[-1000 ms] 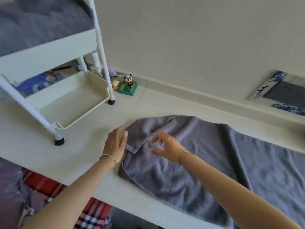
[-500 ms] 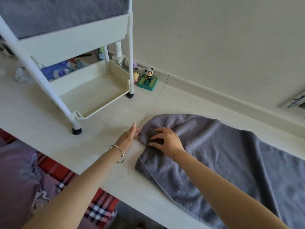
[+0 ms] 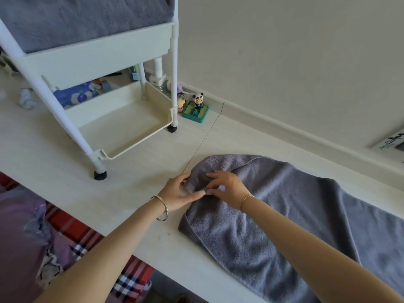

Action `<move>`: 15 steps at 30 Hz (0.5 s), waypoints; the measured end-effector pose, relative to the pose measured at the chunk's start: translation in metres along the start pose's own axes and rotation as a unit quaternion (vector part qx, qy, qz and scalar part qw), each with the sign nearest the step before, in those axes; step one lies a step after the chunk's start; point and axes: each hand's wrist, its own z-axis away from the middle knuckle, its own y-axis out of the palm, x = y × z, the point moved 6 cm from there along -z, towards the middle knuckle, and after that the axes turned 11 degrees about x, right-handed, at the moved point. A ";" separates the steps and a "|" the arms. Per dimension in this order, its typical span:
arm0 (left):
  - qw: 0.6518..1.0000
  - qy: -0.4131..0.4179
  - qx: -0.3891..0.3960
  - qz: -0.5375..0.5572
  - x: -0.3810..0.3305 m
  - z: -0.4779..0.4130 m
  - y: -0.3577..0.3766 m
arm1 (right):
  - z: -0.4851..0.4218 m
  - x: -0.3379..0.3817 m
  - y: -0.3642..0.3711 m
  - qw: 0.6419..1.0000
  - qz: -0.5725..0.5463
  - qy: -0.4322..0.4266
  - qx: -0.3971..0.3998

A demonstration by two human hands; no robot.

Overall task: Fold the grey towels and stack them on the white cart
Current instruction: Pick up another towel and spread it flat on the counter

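- Lying on the pale table, a grey towel spreads from the middle toward the right edge of the view, with its left end bunched and folded over.
- The left hand pinches the left corner of the towel between thumb and fingers.
- The right hand rests on the same corner, with fingers curled down and pressing into the cloth just beside the left hand.
- Each wrist carries a thin bracelet.
- The white cart stands on the table, well apart to the left, and its top tray holds folded grey towels.
- The lower tray of the cart looks bare.
- A small panda figure stands near the wall, just beside the cart.
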 end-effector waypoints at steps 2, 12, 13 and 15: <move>1.000 0.009 0.013 -0.010 -0.001 -0.001 0.001 | 0.001 0.009 -0.027 0.994 -0.099 0.040 -0.037; 0.991 0.070 0.080 0.083 -0.094 -0.007 0.007 | -0.005 0.087 -0.210 0.920 -0.291 -0.097 -0.243; 0.987 0.067 0.100 0.104 -0.102 -0.006 0.009 | -0.006 0.088 -0.221 0.916 -0.291 -0.097 -0.261; 0.985 0.054 0.126 0.103 -0.112 -0.001 0.010 | -0.012 0.084 -0.241 0.914 -0.269 -0.079 -0.291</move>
